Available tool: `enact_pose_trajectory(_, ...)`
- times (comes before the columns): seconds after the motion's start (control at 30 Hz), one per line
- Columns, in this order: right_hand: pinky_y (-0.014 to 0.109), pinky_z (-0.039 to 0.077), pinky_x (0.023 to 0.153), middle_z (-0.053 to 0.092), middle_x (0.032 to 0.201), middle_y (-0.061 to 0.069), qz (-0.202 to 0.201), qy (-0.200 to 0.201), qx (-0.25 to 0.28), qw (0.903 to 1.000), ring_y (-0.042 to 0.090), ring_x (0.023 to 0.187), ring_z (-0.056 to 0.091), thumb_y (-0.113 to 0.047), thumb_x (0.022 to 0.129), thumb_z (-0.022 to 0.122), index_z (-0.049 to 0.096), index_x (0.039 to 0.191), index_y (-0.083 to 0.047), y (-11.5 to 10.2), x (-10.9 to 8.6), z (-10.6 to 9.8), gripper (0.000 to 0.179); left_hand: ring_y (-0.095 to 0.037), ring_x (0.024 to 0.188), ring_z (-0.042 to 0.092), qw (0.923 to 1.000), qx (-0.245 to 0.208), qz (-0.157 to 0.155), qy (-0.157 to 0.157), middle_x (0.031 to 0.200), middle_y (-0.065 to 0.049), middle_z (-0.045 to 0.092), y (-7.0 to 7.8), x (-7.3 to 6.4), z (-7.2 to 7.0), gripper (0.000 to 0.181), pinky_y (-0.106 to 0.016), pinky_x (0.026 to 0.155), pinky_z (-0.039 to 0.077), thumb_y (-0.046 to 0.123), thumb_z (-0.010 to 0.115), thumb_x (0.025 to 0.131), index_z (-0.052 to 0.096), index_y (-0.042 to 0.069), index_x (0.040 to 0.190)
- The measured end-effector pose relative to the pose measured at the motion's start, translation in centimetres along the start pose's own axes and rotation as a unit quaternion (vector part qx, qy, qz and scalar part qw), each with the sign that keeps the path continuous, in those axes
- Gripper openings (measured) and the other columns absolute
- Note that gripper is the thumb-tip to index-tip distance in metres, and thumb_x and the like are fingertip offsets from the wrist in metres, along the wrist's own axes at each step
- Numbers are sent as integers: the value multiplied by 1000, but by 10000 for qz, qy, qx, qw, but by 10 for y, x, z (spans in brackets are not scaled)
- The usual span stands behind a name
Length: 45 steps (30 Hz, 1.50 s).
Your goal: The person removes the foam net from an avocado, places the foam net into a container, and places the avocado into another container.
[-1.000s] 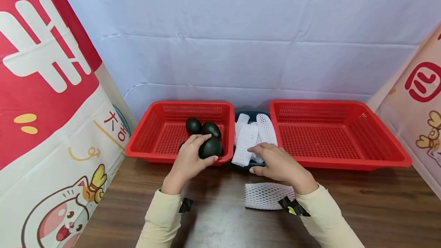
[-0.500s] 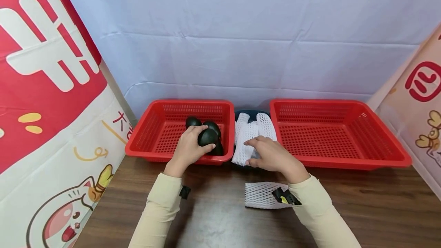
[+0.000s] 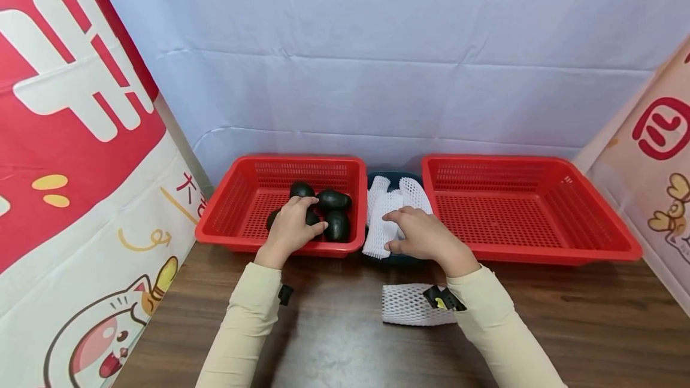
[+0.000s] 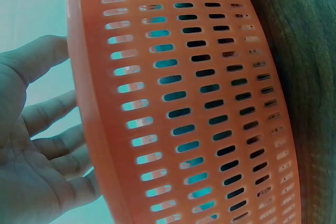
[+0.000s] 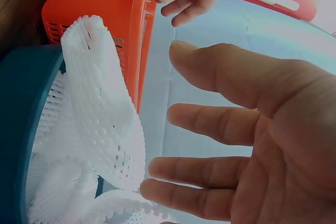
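My left hand (image 3: 291,227) is over the left red basket (image 3: 215,235), thumb and fingers spread. In the left wrist view its fingers (image 4: 50,114) are extended beyond the basket rim, with nothing seen in the palm. Several dark green avocados lie in that basket; one avocado (image 3: 337,227) is just right of the thumb, another avocado (image 3: 333,199) behind it, and some are partly hidden by the hand. My right hand (image 3: 423,233), fingers apart and holding nothing, hovers over white foam net sleeves (image 5: 100,98) heaped in a dark blue basin (image 5: 26,114).
A second red basket (image 3: 490,220) stands right of the basin. One foam net sleeve (image 3: 412,305) lies flat on the wooden table (image 3: 334,328), partly under my right wrist. A pale cloth (image 3: 345,76) hangs behind the baskets, with printed cloths on both sides.
My left hand gripped an avocado and shifted it within the left basket, then let go and drew left. The avocados lie differently now. My right hand moved slightly left and up over the sleeves.
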State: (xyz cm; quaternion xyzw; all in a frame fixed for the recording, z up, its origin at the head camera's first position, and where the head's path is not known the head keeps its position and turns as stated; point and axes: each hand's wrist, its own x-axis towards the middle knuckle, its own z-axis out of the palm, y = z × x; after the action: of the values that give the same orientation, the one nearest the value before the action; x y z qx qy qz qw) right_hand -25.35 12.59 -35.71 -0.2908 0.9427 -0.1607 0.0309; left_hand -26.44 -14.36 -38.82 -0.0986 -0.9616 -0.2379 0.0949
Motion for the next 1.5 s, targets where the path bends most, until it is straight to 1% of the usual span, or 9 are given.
enact_pose_trajectory(0.23, 54, 42, 82, 56, 120, 17, 15, -20, 12, 10000, 33, 108, 52, -27, 78, 73, 59, 123, -5, 1, 0, 1, 52, -29, 108, 52, 9999, -2, -68, -141, 121, -14, 54, 2, 1, -1, 53, -45, 88, 44, 29, 75, 77, 59, 7, 123)
enact_pose_trajectory(0.33, 54, 42, 82, 56, 119, 16, 43, 16, 23, 10000, 33, 108, 52, -27, 78, 73, 59, 123, -5, 0, -1, 1, 51, -28, 108, 52, 9999, 41, 29, -92, 120, -14, 54, 3, -1, -1, 53, -44, 88, 44, 30, 75, 78, 59, 7, 123)
enact_pose_trajectory(0.43, 53, 43, 82, 56, 118, 16, 4, 73, 78, 9999, 32, 107, 52, -27, 78, 73, 59, 122, -5, -3, -3, 3, 51, -27, 105, 53, 9998, 47, 169, 66, 118, -12, 55, 6, -11, -3, 53, -44, 86, 45, 30, 76, 77, 60, 8, 122)
enact_pose_trajectory(0.57, 52, 43, 83, 57, 117, 15, -65, 139, 165, 9997, 33, 109, 52, -26, 77, 74, 60, 121, -5, -6, -10, 7, 51, -27, 102, 54, 9989, -23, 392, 260, 114, -11, 57, 13, -29, -6, 52, -43, 82, 47, 30, 77, 75, 62, 8, 120)
enact_pose_trajectory(0.7, 54, 41, 85, 57, 117, 14, 15, 157, 188, 9997, 33, 109, 51, -27, 77, 75, 60, 121, -5, -7, -18, 10, 51, -28, 99, 55, 9975, 73, 555, 421, 112, -11, 58, 19, -43, -6, 49, -43, 78, 48, 29, 77, 74, 64, 9, 117)
enact_pose_trajectory(0.87, 53, 42, 82, 57, 115, 13, 40, 177, 122, 9998, 30, 105, 52, -27, 77, 75, 60, 121, -6, -5, -28, 11, 51, -29, 94, 57, 9945, 223, 798, 641, 109, -12, 59, 24, -53, -6, 47, -45, 75, 47, 29, 79, 72, 66, 10, 113)
enact_pose_trajectory(1.03, 56, 41, 83, 58, 115, 12, 42, 95, 191, 9998, 31, 106, 52, -27, 76, 77, 61, 120, -7, -4, -38, 14, 51, -27, 94, 58, 9928, 201, 974, 663, 109, -10, 60, 28, -63, -3, 47, -45, 73, 47, 30, 80, 70, 67, 11, 112)
enact_pose_trajectory(1.27, 56, 40, 85, 57, 117, 15, 40, -64, 352, 9994, 34, 105, 53, -26, 73, 79, 62, 119, -6, 3, -52, 19, 52, -24, 97, 57, 9890, 79, 1219, 839, 108, -8, 61, 26, -77, 0, 43, -45, 75, 46, 28, 79, 72, 68, 12, 110)
enact_pose_trajectory(1.5, 56, 40, 84, 57, 116, 13, 157, -210, 470, 9985, 34, 106, 52, -25, 74, 79, 62, 119, -6, 14, -63, 27, 52, -24, 93, 58, 9856, 122, 1352, 1010, 104, -7, 62, 20, -87, 7, 43, -45, 69, 45, 31, 80, 69, 69, 12, 107)
